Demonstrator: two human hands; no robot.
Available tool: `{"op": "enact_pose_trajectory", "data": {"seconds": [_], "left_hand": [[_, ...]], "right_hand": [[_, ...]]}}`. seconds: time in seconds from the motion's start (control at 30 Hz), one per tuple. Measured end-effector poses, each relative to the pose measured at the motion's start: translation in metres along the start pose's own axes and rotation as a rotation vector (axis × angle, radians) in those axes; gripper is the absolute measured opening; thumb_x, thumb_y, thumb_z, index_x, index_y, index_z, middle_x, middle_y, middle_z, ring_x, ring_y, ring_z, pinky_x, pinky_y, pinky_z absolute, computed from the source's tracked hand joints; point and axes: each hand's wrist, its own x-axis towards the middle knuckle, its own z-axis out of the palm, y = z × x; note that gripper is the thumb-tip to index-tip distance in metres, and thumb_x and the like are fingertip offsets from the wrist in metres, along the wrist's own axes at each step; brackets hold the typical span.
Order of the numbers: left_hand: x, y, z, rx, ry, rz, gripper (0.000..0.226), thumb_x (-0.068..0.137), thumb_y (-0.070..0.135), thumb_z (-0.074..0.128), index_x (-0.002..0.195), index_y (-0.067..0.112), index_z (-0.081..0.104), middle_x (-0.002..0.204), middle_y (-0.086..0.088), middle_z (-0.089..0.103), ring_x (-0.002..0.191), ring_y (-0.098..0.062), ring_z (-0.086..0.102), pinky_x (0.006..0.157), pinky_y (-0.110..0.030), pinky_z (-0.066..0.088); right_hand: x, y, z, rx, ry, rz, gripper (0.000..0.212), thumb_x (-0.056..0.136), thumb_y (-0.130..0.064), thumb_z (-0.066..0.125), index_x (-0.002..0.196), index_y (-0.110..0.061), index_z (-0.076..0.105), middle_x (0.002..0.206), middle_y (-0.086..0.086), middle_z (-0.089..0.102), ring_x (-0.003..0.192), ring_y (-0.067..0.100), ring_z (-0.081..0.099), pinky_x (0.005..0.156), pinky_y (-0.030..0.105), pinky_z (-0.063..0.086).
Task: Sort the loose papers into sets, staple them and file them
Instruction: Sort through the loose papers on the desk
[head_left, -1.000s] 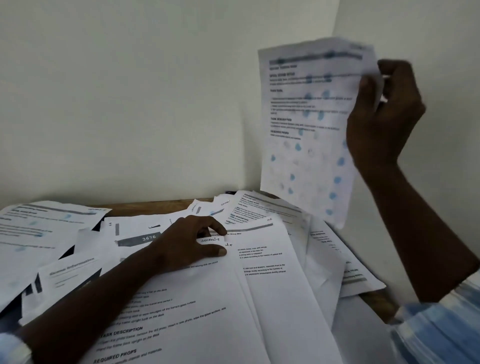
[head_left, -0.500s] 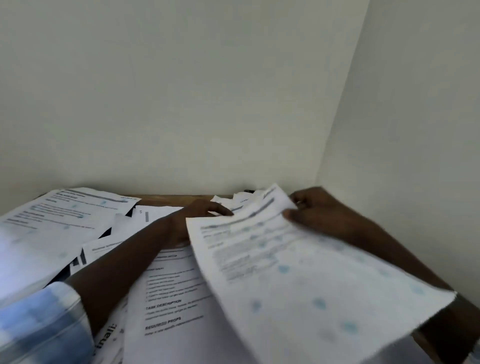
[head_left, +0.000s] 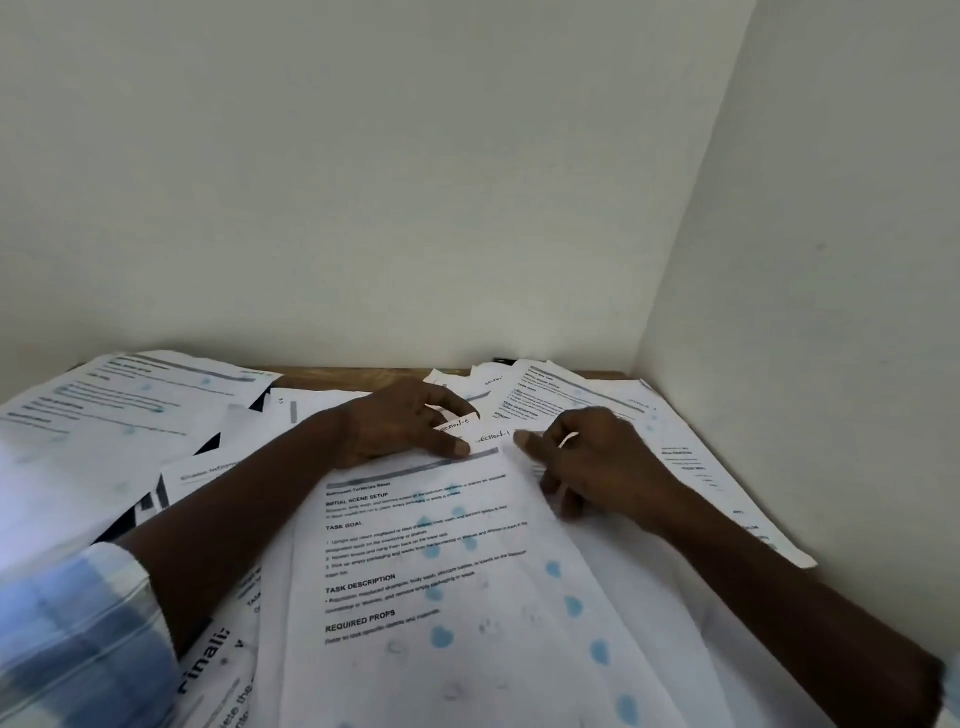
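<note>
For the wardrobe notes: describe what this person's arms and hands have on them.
Left sleeve: light blue and white checks, forearm bare below it. Right sleeve: a sliver of the same checks at the frame's corner. Left hand and right hand: no glove, ring or watch shows.

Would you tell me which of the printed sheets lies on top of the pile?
The middle sheet headed INITIAL SCENE SETUP, between the left hand and right hand; no other sheet overlaps it, while the others lie partly covered.
</note>
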Motion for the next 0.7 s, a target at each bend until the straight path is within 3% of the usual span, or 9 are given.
{"op": "enact_pose_trajectory", "data": {"seconds": [0.1, 0.17, 0.2, 0.33, 0.43, 0.5, 0.57, 0.63, 0.7], "left_hand": [[-0.001, -0.001, -0.002, -0.002, -0.038, 0.023, 0.044, 0.078, 0.009, 0.09, 0.118, 0.018, 0.075, 0.092, 0.008, 0.072, 0.087, -0.002, 0.064, 0.076, -0.014, 0.05], [-0.001, 0.0, -0.003, -0.019, -0.059, 0.022, 0.044, 0.079, 0.004, 0.087, 0.12, 0.013, 0.073, 0.077, 0.013, 0.068, 0.074, 0.0, 0.062, 0.068, -0.013, 0.049], [-0.002, 0.001, -0.003, -0.022, -0.066, 0.012, 0.045, 0.08, 0.002, 0.086, 0.121, 0.012, 0.071, 0.073, 0.014, 0.068, 0.072, -0.001, 0.062, 0.066, -0.013, 0.049], [-0.005, 0.002, -0.004, -0.013, -0.103, -0.013, 0.05, 0.08, 0.001, 0.086, 0.125, 0.013, 0.069, 0.094, -0.001, 0.078, 0.088, -0.012, 0.07, 0.075, -0.021, 0.055], [-0.005, -0.001, -0.006, -0.047, -0.112, -0.022, 0.054, 0.078, 0.001, 0.087, 0.128, 0.013, 0.068, 0.115, -0.016, 0.076, 0.104, -0.024, 0.072, 0.09, -0.034, 0.058], [-0.004, -0.002, -0.006, -0.062, -0.121, -0.026, 0.056, 0.078, 0.0, 0.087, 0.129, 0.013, 0.068, 0.118, -0.017, 0.075, 0.112, -0.03, 0.071, 0.098, -0.041, 0.057], [-0.005, -0.003, -0.007, -0.067, -0.139, -0.028, 0.057, 0.078, 0.0, 0.087, 0.13, 0.014, 0.067, 0.119, -0.016, 0.075, 0.117, -0.033, 0.069, 0.103, -0.045, 0.055], [-0.005, -0.004, -0.008, -0.062, -0.148, -0.025, 0.057, 0.079, 0.001, 0.086, 0.131, 0.015, 0.067, 0.119, -0.015, 0.075, 0.118, -0.033, 0.069, 0.104, -0.045, 0.054], [-0.005, -0.005, -0.008, -0.06, -0.148, -0.018, 0.056, 0.08, 0.001, 0.086, 0.131, 0.016, 0.067, 0.12, -0.015, 0.075, 0.118, -0.033, 0.069, 0.104, -0.044, 0.054]], "right_hand": [[0.035, 0.022, -0.027, -0.266, 0.267, -0.012, 0.04, 0.093, -0.055, 0.064, 0.082, -0.017, 0.069, 0.073, -0.002, 0.074, 0.082, 0.023, 0.074, 0.075, 0.032, 0.052], [0.058, 0.045, -0.046, -0.451, 0.344, 0.069, 0.041, 0.093, -0.055, 0.064, 0.105, -0.015, 0.07, 0.106, 0.007, 0.074, 0.112, 0.032, 0.065, 0.089, 0.035, 0.048], [0.067, 0.055, -0.052, -0.519, 0.313, 0.128, 0.054, 0.093, -0.057, 0.064, 0.119, -0.009, 0.064, 0.122, 0.014, 0.069, 0.121, 0.036, 0.061, 0.095, 0.038, 0.047], [0.078, 0.076, -0.057, -0.565, 0.188, 0.259, 0.086, 0.085, -0.077, 0.057, 0.136, -0.009, 0.048, 0.134, 0.017, 0.062, 0.124, 0.038, 0.058, 0.096, 0.042, 0.047], [0.07, 0.081, -0.043, -0.53, 0.276, 0.187, 0.095, 0.069, -0.087, 0.042, 0.137, -0.022, 0.05, 0.125, 0.011, 0.066, 0.119, 0.036, 0.06, 0.097, 0.044, 0.045], [0.067, 0.083, -0.036, -0.421, 0.369, 0.115, 0.083, 0.075, -0.076, 0.056, 0.139, -0.024, 0.051, 0.121, 0.006, 0.069, 0.119, 0.034, 0.059, 0.1, 0.044, 0.043], [0.069, 0.083, -0.037, -0.242, 0.447, 0.076, 0.069, 0.081, -0.044, 0.078, 0.141, -0.022, 0.052, 0.116, 0.0, 0.073, 0.116, 0.03, 0.064, 0.1, 0.041, 0.046], [0.072, 0.082, -0.043, -0.046, 0.493, 0.099, 0.07, 0.077, -0.021, 0.086, 0.14, -0.023, 0.054, 0.102, -0.002, 0.074, 0.107, 0.026, 0.068, 0.096, 0.037, 0.051], [0.073, 0.086, -0.049, 0.159, 0.487, 0.157, 0.078, 0.072, -0.014, 0.092, 0.14, -0.025, 0.055, 0.096, -0.002, 0.073, 0.1, 0.022, 0.069, 0.093, 0.035, 0.053]]}}
